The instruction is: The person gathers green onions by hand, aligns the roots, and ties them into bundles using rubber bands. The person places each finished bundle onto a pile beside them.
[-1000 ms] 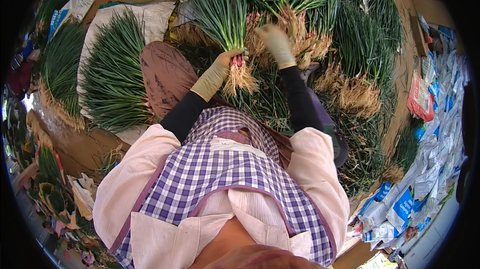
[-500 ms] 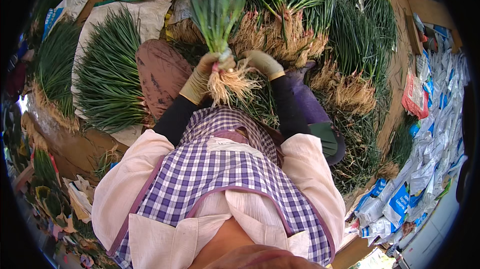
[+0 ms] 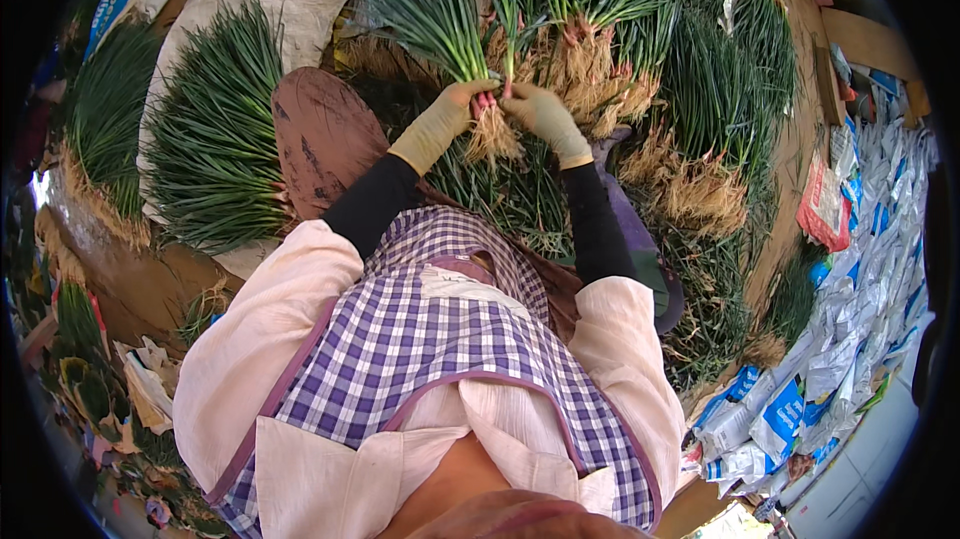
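My left hand (image 3: 447,119), in a tan glove, grips a bunch of green onions (image 3: 430,19) just above its tangled pale roots (image 3: 492,136). The green leaves fan up and away from me. My right hand (image 3: 542,117), also gloved, closes on the same bunch from the right side, at the reddish stem bases. Both hands meet in front of my chest, above my purple checked apron (image 3: 420,339).
A heap of loose green onions (image 3: 690,89) with roots lies ahead and to the right. A laid-out pile of onions (image 3: 215,139) rests on a white sack at the left. My brown-clad knee (image 3: 320,134) sits between. Printed bags (image 3: 860,279) crowd the right side.
Both hands came together on one bunch and lifted it slightly away from my body; a second ago my right hand was reaching into the heap, apart from the left.
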The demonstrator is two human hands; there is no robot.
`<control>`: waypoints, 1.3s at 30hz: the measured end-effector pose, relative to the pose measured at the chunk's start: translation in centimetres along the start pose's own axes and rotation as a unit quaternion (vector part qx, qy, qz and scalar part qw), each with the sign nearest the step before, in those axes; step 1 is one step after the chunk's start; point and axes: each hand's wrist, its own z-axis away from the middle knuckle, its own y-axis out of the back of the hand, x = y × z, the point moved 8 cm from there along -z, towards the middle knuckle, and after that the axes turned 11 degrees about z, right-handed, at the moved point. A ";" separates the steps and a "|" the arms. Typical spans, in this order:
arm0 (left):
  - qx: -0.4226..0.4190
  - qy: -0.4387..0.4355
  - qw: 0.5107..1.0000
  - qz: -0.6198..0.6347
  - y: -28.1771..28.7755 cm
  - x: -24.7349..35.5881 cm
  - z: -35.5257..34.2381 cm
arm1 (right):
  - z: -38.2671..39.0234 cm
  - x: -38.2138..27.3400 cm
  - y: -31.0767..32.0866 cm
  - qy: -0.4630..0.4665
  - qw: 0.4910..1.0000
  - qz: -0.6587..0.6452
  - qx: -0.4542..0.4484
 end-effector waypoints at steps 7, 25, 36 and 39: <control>-0.032 0.008 0.989 -0.147 0.2 -0.3 1.5 | 0.8 -1.4 -2.2 -0.045 0.832 -0.540 -0.118; -0.317 0.079 0.945 0.024 -4.5 0.2 8.5 | 2.4 0.7 -8.5 0.160 0.958 -0.154 -0.181; -0.254 0.039 0.934 0.247 -1.1 1.4 4.6 | -6.7 6.9 10.2 -0.160 0.959 0.184 0.143; -0.265 0.022 0.930 0.255 -0.3 2.8 5.2 | -4.1 8.4 13.5 -0.122 0.925 -0.216 0.287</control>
